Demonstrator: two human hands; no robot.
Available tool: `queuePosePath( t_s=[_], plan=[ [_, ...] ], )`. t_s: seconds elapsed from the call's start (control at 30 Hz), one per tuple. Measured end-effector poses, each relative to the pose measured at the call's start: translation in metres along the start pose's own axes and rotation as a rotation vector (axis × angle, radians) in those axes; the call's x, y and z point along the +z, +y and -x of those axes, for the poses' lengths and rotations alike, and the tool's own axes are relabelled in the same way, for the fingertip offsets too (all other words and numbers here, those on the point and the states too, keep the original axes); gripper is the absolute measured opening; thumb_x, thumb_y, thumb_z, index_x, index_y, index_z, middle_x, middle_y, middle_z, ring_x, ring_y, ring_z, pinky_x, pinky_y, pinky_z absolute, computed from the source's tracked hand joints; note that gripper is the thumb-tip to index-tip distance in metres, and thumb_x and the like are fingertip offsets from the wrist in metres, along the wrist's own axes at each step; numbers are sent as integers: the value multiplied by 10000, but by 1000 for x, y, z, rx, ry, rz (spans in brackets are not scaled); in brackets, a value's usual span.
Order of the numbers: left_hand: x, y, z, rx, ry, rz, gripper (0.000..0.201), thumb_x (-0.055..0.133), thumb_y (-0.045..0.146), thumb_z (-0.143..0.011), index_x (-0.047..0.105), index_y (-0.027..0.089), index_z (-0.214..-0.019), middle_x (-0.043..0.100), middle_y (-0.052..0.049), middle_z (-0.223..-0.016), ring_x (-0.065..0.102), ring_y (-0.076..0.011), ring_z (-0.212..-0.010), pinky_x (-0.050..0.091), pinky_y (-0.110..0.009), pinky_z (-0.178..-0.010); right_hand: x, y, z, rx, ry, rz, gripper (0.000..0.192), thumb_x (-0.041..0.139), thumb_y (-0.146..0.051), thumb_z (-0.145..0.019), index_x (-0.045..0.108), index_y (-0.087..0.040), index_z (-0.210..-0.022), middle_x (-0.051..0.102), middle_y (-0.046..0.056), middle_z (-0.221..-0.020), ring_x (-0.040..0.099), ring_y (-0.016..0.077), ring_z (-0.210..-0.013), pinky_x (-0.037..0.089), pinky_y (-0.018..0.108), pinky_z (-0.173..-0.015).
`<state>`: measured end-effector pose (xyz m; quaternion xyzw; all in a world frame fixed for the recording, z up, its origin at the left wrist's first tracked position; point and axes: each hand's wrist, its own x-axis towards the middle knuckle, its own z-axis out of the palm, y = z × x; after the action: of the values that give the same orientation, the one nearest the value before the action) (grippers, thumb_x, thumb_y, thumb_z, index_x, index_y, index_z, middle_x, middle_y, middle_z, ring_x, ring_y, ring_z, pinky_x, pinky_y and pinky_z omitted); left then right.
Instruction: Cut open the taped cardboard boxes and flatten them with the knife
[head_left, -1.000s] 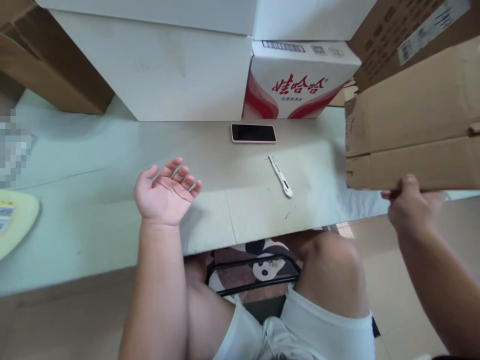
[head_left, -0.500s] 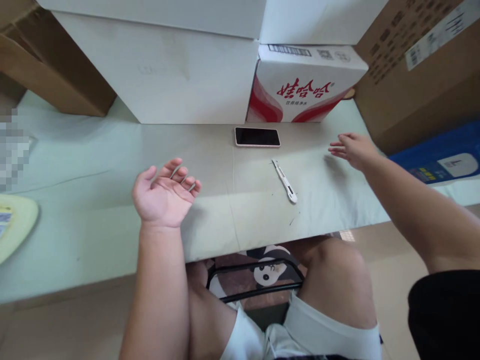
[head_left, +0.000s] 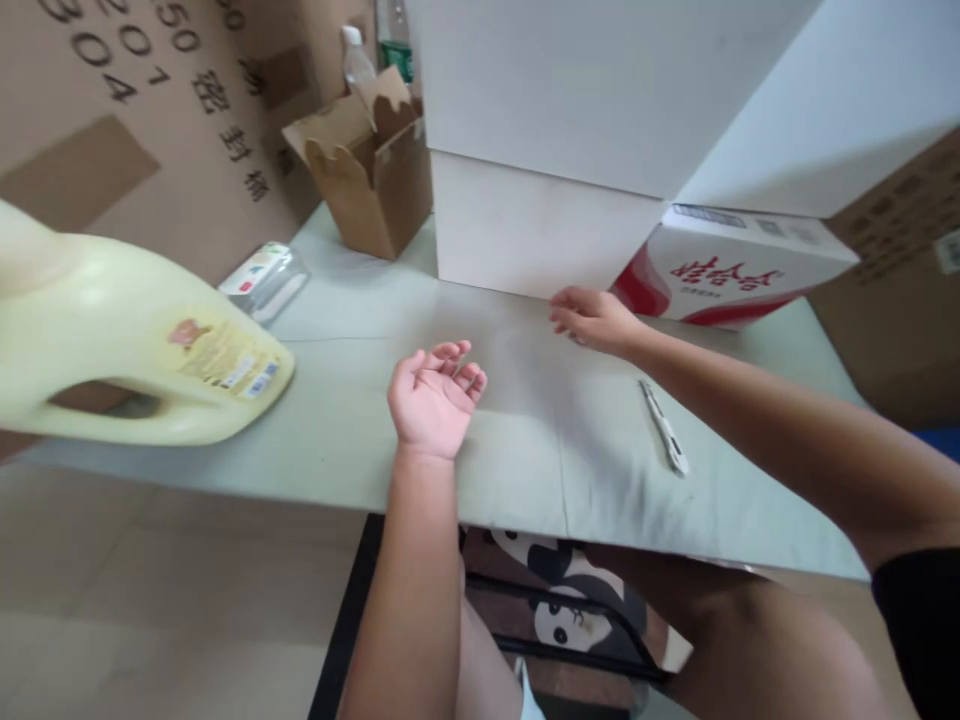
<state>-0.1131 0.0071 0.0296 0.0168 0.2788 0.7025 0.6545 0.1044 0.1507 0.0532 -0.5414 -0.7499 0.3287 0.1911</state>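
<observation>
My left hand (head_left: 439, 400) hovers over the table, palm up, its fingers loosely curled and apart with nothing in them. Farther back, my right hand (head_left: 594, 320) is stretched across to the front of the white boxes, palm down. Its fingers are slightly bent, and I see nothing between them. The phone does not show now; my right hand and forearm cover the area where it lay. Below that forearm lies a white utility knife (head_left: 664, 428) on the pale green tablecloth (head_left: 510, 470), touched by neither hand.
Large white boxes (head_left: 525, 220) and a red-and-white carton (head_left: 724, 270) stand at the back. On the left are a pale yellow jug (head_left: 210, 290), a clear plastic container (head_left: 274, 285) and an open cardboard box (head_left: 375, 190). A panda-print seat (head_left: 555, 600) shows below the table.
The view has turned left, bringing in the jug, open box and container. My right hand has swung left from beyond the knife towards the boxes. My left hand keeps its palm-up pose.
</observation>
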Motion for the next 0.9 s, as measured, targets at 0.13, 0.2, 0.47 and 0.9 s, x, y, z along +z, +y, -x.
queuePosePath(
  t_s=[0.13,0.2,0.47,0.9],
  plan=[
    [-4,14,-1,-24,13,42,309,453,351,-860,688,170,-774,736,-50,-802,622,-114,-589,553,-289,-665,68,-88,-71,-334,-74,162,258,532,-209,-922,651,-187,-1150,724,96,-1198,725,226,-1000,554,428,-991],
    [-6,19,-4,-18,31,66,305,451,347,-860,677,170,-756,713,-45,-757,608,-114,-574,541,-293,-659,96,-129,-107,-466,-52,236,302,531,-149,-898,644,-185,-1175,680,101,-1302,658,242,-1197,489,422,-1102],
    [-15,27,-11,-16,-35,79,308,431,332,-868,574,183,-639,571,-15,-666,496,-96,-501,474,-299,-648,148,-208,-206,-427,-10,244,187,508,-78,-860,606,-75,-1019,360,77,-1583,477,252,-1434,312,463,-1207],
    [-19,28,12,841,556,-175,263,381,294,-912,461,216,-673,423,16,-667,465,-128,-680,393,-261,-727,90,-88,-10,-651,100,-76,73,583,-256,-904,643,-228,-874,660,40,-918,609,181,-756,519,355,-768]
  ],
)
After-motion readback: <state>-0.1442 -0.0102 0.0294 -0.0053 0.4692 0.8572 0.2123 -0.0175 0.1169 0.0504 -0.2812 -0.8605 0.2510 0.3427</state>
